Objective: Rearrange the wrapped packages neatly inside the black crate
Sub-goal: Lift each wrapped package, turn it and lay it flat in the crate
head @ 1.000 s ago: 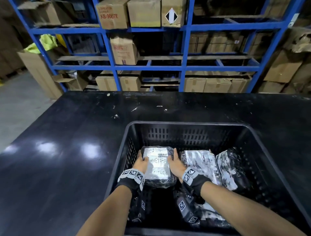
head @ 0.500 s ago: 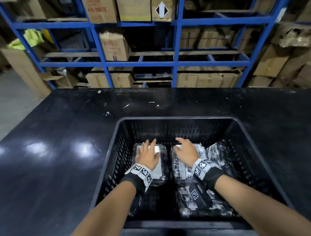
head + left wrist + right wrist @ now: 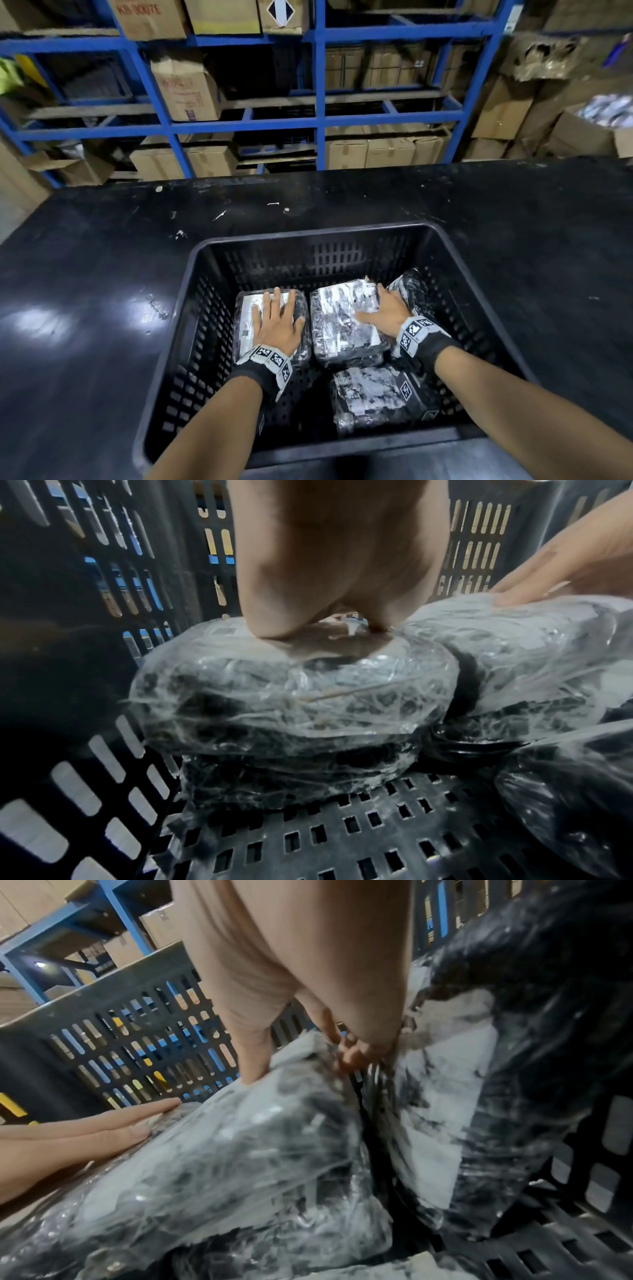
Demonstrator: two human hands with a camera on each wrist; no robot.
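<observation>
Several plastic-wrapped packages lie in the black crate. My left hand lies flat, fingers straight, pressing on the left package, which the left wrist view shows as a wrapped bundle. My right hand holds the middle package at its right edge. In the right wrist view its thumb is on top of that package and its fingers curl into the gap beside a tilted package. That tilted package leans against the right wall. A fourth package lies at the front.
The crate stands on a black table. The crate floor is bare at the front left. Blue shelving with cardboard boxes stands behind the table, and more boxes are piled at the right.
Both hands held the left package by its sides a second ago. The left hand now lies flat on it. The right hand moved onto the middle package and slid to its right edge.
</observation>
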